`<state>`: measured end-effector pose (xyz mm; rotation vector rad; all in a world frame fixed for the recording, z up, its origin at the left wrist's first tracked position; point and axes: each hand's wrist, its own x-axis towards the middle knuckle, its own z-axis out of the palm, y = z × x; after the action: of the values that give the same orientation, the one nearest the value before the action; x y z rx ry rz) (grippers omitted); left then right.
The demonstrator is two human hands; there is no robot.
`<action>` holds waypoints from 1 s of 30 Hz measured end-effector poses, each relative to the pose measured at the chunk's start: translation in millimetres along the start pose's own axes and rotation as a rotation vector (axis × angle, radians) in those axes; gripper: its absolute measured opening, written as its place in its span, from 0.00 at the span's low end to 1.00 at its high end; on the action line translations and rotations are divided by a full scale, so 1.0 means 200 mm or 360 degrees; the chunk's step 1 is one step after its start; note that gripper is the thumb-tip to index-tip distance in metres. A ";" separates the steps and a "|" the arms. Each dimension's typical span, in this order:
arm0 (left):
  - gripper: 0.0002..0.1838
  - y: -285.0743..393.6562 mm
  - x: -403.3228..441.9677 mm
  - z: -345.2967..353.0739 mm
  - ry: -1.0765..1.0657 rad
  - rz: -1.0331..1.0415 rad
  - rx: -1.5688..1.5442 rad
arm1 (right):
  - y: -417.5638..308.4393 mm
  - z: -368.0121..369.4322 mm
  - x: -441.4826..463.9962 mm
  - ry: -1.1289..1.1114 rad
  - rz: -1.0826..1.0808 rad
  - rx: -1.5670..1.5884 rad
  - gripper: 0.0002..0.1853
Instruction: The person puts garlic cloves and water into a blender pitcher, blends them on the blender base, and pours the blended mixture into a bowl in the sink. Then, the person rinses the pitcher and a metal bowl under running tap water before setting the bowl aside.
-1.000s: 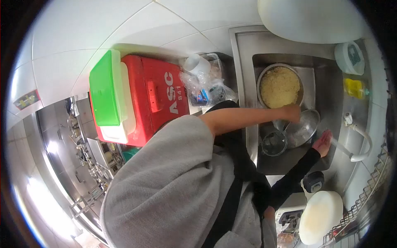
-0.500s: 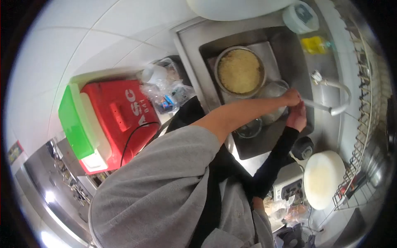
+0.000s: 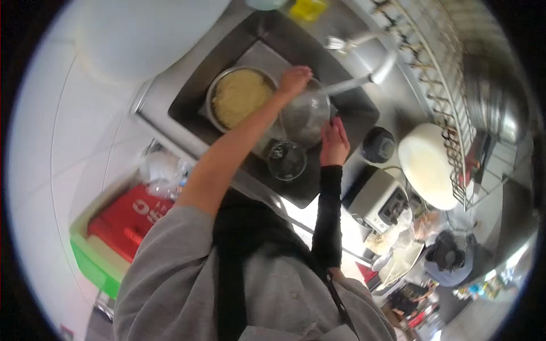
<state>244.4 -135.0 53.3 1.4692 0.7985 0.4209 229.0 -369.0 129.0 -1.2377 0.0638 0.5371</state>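
A round see-through bowl (image 3: 307, 116) sits in the sink below the faucet spout. My left hand (image 3: 294, 81) is at its upper rim, fingers curled closed on the edge, though the fingertips are partly hidden. Beside the bowl's lower right rim is my right hand (image 3: 334, 143), its fingers stretched out and apart; whether it touches the bowl is hard to see. To the left, a round metal pot (image 3: 212, 108) holds a pale yellow grainy food (image 3: 242, 96), partly behind my left forearm. A smaller clear glass bowl (image 3: 287, 162) lies nearer to me in the sink.
The faucet (image 3: 384, 68) reaches over the sink (image 3: 358, 102) from the right. A wire rack (image 3: 438, 74) runs along that side. A dark round object (image 3: 378, 144), a white oval board (image 3: 429, 165) and a white appliance (image 3: 378, 199) stand right. A red cooler (image 3: 128, 219) is at left.
My hands were together under the spout; now they are apart, on opposite sides of the larger bowl. The view has turned and shifted right.
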 end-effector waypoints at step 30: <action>0.41 -0.06 -0.20 -0.38 -0.0506 0.0340 0.1301 | 0.17 -0.33 -0.28 -0.0216 -0.0033 -0.2296 0.30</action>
<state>162.0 -110.2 56.8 2.3249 0.5732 -0.0112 181.9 -440.2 95.2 -2.5816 -0.5447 0.6499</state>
